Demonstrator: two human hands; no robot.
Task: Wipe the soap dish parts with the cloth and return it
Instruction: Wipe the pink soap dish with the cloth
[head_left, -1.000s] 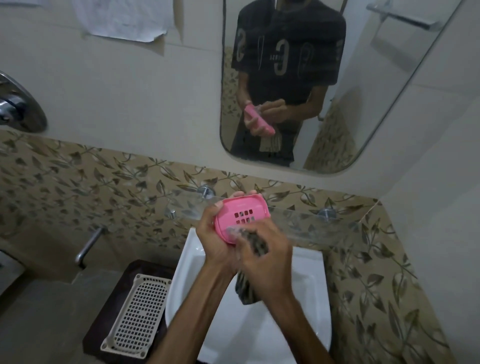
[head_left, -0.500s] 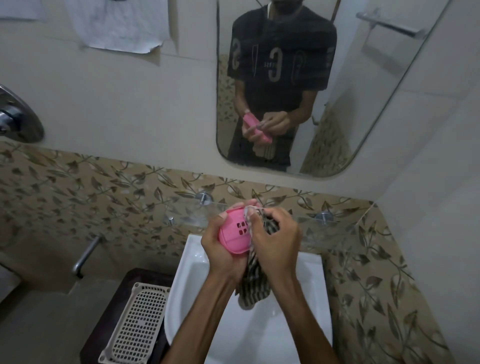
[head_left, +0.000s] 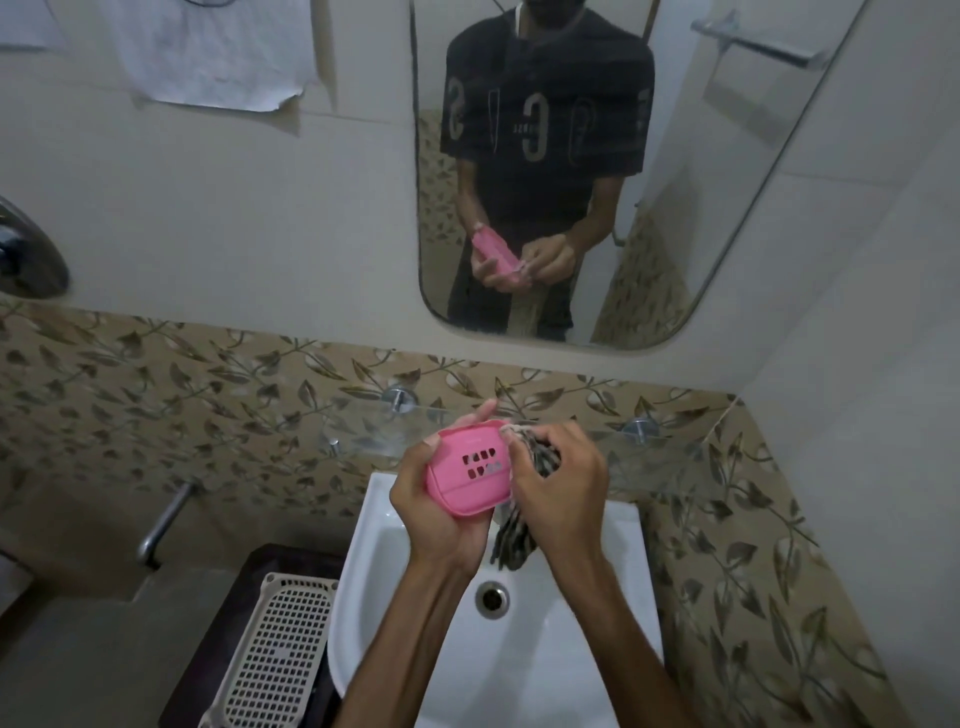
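A pink soap dish part (head_left: 470, 473) with small drain slots is held over the white sink (head_left: 613, 623). My left hand (head_left: 441, 514) grips it from below and the left, its slotted face turned toward me. My right hand (head_left: 558, 483) is closed on a striped grey cloth (head_left: 514, 540) and presses it against the dish's right edge. The cloth's loose end hangs down toward the basin. A white perforated grid tray (head_left: 283, 654) lies on a dark stand to the left of the sink.
A glass shelf (head_left: 670, 457) on metal studs runs along the leaf-patterned wall just behind my hands. A metal tap (head_left: 163, 525) sticks out at the left. The mirror (head_left: 727, 208) above reflects a person. The sink drain (head_left: 492, 598) is below my wrists.
The dish has turned in my left hand so more of its slotted face shows. My right hand with the cloth has shifted from the dish's lower front to its right edge.
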